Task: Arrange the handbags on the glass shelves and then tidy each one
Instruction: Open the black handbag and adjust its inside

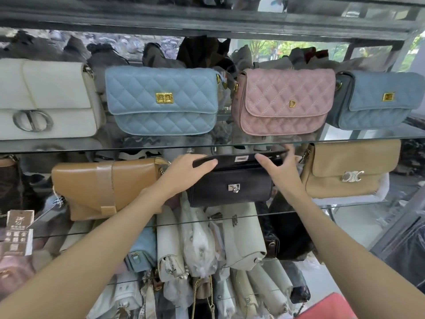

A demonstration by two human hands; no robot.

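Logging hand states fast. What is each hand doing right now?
Left hand: holds the flap of the black bag.
Right hand: holds the flap's other end.

Showing, along the upper glass shelf [368, 138] from left edge to right edge: cream white bag [43, 97] with a silver ring, light blue bag [162, 100] with diamond stitching and a gold clasp, pink bag [284, 101] with diamond stitching and a gold letter, darker blue bag [377, 99] with a gold clasp. Sitting along the lower glass shelf [345, 204]: brown bag [101, 185], black bag [230, 183] with a silver clasp, tan bag [347, 168] with a silver clasp.
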